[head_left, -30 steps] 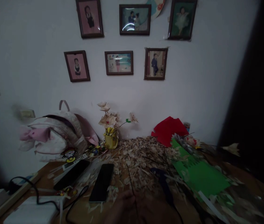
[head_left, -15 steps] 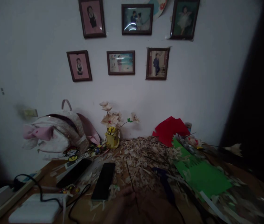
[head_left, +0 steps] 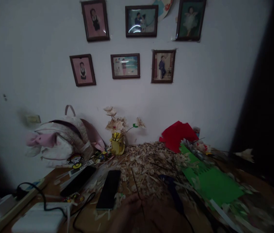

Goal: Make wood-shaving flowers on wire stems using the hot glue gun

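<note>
Low in the middle of the head view, my left hand [head_left: 128, 208] pinches a thin dark stem [head_left: 136, 183], which slants up and to the left from the fingertips. To its right, my right hand [head_left: 159, 215] is very dim and blurred near the lower end of the stem; its fingers cannot be made out. Pale petal-like scraps [head_left: 148, 168] lie heaped just beyond both hands. A dark blue glue gun [head_left: 174, 194] rests right of my right hand, and a black phone [head_left: 109, 189] lies left of my left hand.
A yellow vase [head_left: 117, 145] with paper flowers stands by the wall. Green paper [head_left: 216, 186] and red paper [head_left: 179, 136] lie right. On the left are a backpack [head_left: 61, 139], a second phone [head_left: 78, 181], a white box [head_left: 39, 218] with cables and a power strip [head_left: 17, 205].
The view has shifted slightly, so the table things sit a little further right. My left hand shows a bit more clearly, still on the stem.
</note>
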Action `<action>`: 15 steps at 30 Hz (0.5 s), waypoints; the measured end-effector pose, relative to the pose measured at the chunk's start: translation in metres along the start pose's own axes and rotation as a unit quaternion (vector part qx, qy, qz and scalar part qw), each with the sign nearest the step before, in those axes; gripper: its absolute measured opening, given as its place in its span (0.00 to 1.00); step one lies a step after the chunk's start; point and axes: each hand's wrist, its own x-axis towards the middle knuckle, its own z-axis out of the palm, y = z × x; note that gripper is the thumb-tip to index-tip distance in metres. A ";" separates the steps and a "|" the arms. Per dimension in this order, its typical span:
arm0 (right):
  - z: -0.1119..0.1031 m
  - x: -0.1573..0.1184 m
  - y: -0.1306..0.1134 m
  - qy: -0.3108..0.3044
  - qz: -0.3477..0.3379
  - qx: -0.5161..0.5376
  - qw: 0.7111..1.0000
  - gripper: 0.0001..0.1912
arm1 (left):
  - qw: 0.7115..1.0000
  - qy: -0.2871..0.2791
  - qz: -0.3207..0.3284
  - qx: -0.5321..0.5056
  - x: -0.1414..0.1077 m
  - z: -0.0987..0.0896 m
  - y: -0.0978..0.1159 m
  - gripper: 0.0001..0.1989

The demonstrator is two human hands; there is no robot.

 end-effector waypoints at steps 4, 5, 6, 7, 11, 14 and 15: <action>0.000 0.003 0.004 0.012 0.066 0.036 0.997 0.11 | 0.998 -0.039 0.045 -0.004 0.002 -0.003 0.002 0.06; 0.001 0.004 0.005 0.016 0.085 0.045 0.995 0.12 | 0.998 -0.031 0.061 -0.008 0.003 -0.004 0.003 0.07; 0.001 0.005 0.006 0.020 0.102 0.050 0.993 0.12 | 0.997 -0.015 0.078 -0.014 0.004 -0.005 0.004 0.07; 0.002 0.006 0.008 0.026 0.133 0.063 0.989 0.11 | 0.995 0.005 0.097 -0.024 0.005 -0.007 0.006 0.08; 0.002 0.008 0.009 0.053 0.318 0.151 0.935 0.13 | 0.986 0.056 0.146 -0.053 0.006 -0.011 0.011 0.12; 0.002 0.009 0.006 0.040 0.360 0.185 0.914 0.12 | 0.987 0.058 0.146 -0.045 0.005 -0.010 0.012 0.14; 0.003 0.009 0.005 0.032 0.367 0.193 0.909 0.12 | 0.986 0.057 0.149 -0.038 0.005 -0.010 0.012 0.14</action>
